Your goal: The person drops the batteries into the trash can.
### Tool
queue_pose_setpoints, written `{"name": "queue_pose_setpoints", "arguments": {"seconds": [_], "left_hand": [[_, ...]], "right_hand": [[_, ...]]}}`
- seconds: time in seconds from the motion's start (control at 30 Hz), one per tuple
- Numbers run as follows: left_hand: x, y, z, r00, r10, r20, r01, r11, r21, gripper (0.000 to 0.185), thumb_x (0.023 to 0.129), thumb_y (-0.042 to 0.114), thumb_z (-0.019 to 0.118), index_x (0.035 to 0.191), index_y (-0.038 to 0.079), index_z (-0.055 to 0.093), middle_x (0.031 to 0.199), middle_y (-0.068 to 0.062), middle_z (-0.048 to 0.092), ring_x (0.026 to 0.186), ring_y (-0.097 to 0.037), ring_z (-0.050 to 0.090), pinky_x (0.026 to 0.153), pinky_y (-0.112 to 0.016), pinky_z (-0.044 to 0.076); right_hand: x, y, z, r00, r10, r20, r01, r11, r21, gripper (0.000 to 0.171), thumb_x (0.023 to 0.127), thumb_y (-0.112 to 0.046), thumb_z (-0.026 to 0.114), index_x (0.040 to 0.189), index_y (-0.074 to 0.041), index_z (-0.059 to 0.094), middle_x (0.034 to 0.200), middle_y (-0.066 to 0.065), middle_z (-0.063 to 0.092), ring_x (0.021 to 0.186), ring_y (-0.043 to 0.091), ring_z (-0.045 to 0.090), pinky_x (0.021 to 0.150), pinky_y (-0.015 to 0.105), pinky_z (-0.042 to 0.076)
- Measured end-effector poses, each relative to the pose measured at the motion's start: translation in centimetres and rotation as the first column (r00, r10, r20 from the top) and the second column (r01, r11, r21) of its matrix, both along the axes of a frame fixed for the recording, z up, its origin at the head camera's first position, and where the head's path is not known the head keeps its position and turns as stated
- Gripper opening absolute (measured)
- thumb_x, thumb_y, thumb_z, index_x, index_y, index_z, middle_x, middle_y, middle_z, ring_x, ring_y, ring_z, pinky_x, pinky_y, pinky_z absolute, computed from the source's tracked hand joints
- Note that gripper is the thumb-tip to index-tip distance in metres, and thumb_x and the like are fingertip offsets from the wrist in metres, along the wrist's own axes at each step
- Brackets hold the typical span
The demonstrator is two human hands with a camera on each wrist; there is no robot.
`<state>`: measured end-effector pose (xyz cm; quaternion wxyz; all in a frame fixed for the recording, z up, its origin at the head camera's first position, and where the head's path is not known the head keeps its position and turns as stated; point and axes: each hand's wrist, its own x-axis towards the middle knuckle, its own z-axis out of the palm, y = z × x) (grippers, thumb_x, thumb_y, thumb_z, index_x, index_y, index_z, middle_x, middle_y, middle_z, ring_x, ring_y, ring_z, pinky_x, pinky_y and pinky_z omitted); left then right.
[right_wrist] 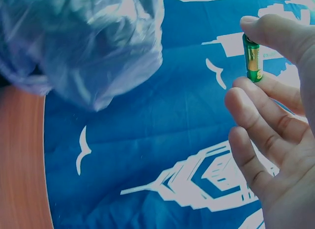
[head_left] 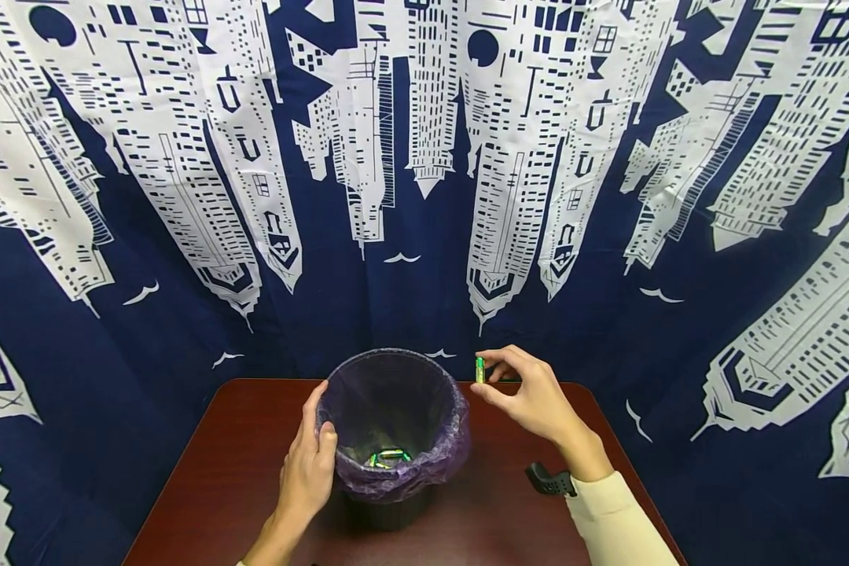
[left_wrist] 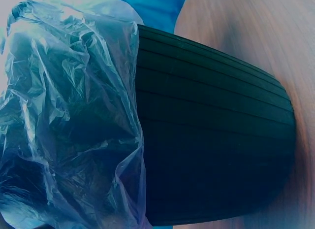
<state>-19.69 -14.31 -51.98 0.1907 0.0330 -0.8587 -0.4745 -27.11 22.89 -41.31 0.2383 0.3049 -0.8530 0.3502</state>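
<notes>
A small green battery (head_left: 479,369) with a gold band, cylindrical and held upright, is seen pinched between the thumb and fingertips of the right hand (head_left: 531,397); it is raised in the air just beyond the far right rim of a black ribbed bin (head_left: 389,503), above the far edge of the brown table (head_left: 205,487). In the right wrist view the battery (right_wrist: 252,58) is gripped at its ends, the remaining fingers (right_wrist: 256,115) being loosely curled below it. The bin is lined with a purple plastic bag (head_left: 424,464) folded over its rim and is placed near the middle of the table. Several green batteries (head_left: 389,457) are noted lying at the bottom of the bin. The left hand (head_left: 310,464) is laid against the bin's left side, thumb hooked over the rim, the fingers wrapped round the bag-covered wall.
</notes>
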Motion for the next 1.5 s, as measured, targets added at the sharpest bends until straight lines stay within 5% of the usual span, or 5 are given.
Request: {"name": "queue_pose_setpoints", "arguments": {"seconds": [0.3,0.83,1.3,1.5], "left_hand": [[0.2,-0.2,0.1,1.0,0.006,0.017,-0.006,1.0,-0.002,0.071,0.115,0.029,0.047,0.18,0.052,0.033,0.087,-0.003,0.046,0.063,-0.017,0.039,0.053,-0.038,0.033],[0.1,-0.3,0.4,1.0,0.002,0.009,-0.002,1.0,-0.006,0.07,0.115,0.03,0.047,0.18,0.05,0.034,0.092,-0.007,0.051,0.065,-0.019,0.041,0.054,-0.039,0.034],[0.0,-0.2,0.1,1.0,-0.01,0.015,0.01,1.0,-0.002,0.072,0.115,0.031,0.048,0.18,0.056,0.031,0.089,-0.007,0.051,0.07,-0.022,0.047,0.058,-0.041,0.036],[0.0,-0.2,0.1,1.0,-0.01,0.002,0.011,1.0,-0.008,0.073,0.115,0.029,0.049,0.18,0.055,0.031,0.105,-0.011,0.064,0.072,-0.021,0.047,0.059,-0.041,0.036]], "right_hand": [[-1.0,-3.4,2.1,0.999,0.046,0.016,-0.046,0.999,0.009,0.047,0.091,-0.022,0.101,0.133,-0.01,0.084,0.108,0.002,0.082,0.092,0.022,0.08,0.09,0.041,0.066],[-3.1,-8.1,5.7,0.986,0.166,0.025,-0.167,0.983,0.08,0.05,0.096,-0.025,0.097,0.14,-0.009,0.082,0.116,0.005,0.082,0.098,0.026,0.08,0.094,0.038,0.064],[-4.3,-11.3,6.6,0.971,0.238,0.027,-0.24,0.964,0.113,0.049,0.098,-0.025,0.094,0.141,-0.008,0.081,0.118,0.007,0.082,0.099,0.026,0.08,0.098,0.043,0.065],[-4.4,-11.9,6.7,0.969,0.243,0.042,-0.247,0.96,0.13,0.05,0.098,-0.025,0.094,0.143,-0.007,0.08,0.118,0.01,0.082,0.099,0.024,0.078,0.098,0.044,0.066]]}}
